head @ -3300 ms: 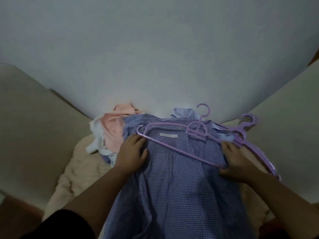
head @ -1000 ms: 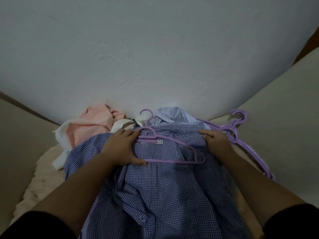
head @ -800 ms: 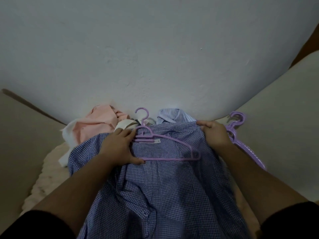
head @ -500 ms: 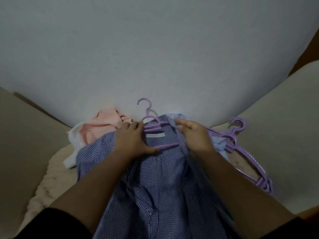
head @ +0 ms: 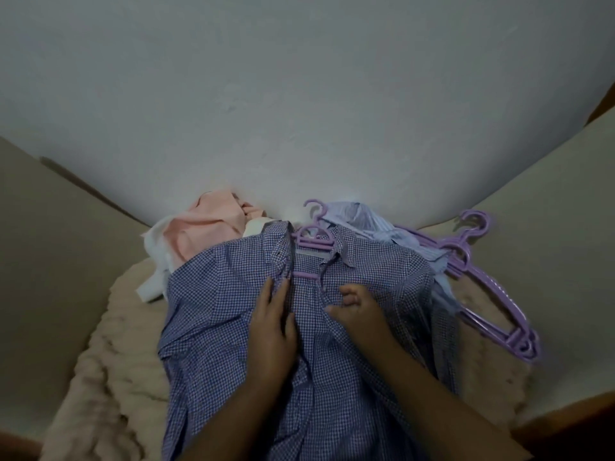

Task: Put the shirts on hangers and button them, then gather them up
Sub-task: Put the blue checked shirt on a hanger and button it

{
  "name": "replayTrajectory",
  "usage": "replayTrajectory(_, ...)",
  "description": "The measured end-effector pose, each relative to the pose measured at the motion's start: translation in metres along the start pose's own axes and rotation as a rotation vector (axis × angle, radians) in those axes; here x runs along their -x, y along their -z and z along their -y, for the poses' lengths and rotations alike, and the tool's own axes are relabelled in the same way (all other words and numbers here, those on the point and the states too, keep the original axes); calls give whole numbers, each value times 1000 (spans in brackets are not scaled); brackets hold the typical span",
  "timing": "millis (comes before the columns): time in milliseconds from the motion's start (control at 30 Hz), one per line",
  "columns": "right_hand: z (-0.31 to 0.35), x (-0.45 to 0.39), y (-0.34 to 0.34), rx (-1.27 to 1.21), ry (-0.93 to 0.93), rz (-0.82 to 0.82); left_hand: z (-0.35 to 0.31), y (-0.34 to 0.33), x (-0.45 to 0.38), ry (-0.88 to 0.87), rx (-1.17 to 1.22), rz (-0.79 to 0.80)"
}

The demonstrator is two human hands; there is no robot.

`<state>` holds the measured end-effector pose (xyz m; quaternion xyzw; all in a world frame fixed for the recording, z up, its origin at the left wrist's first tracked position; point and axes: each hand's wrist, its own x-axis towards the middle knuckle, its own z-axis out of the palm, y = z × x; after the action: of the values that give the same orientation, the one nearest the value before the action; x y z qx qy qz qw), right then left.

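Note:
A blue checked shirt [head: 233, 294] lies face up in front of me on a purple hanger [head: 312, 242]. The hanger's hook pokes out at the collar, and both front panels are folded over its shoulders. My left hand [head: 273, 324] presses flat on the left front panel, with straight fingers along the button edge. My right hand [head: 356, 309] sits beside it on the right panel. Its fingers are curled and pinch the edge of the cloth. A narrow gap between the panels shows the hanger's bar.
A pink shirt [head: 206, 227] and a white garment [head: 154, 261] are heaped at the back left. A pale striped shirt [head: 369, 222] lies behind the collar. Several spare purple hangers [head: 482, 294] are stacked at the right. Everything rests on a fluffy beige blanket [head: 116, 344] against a white wall [head: 299, 94].
Both hands slid down from the collar and hanger to the chest. The right front panel, open before, now lies folded over the hanger, and the two panels almost meet.

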<state>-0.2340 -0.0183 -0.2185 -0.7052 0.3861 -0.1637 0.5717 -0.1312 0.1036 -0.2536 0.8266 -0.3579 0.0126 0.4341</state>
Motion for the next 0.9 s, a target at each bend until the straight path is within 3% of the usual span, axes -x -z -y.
replayTrajectory(167,-31,17,-16,158,-5,-15,-7,-3,34,77,60,93)
replayTrajectory(333,-37,31,-19,156,-51,103,-9,0,40,110,89,121)
replayTrajectory(500,-3,19,-17,-153,-3,-129,-24,1,15,84,90,-8)
replayTrajectory(667,16,-3,-21,-426,-86,-198,-39,1,-16,106,211,-33)
replayTrajectory(900,23,-13,-31,-492,-15,-252,-39,-7,-36,289,309,-10)
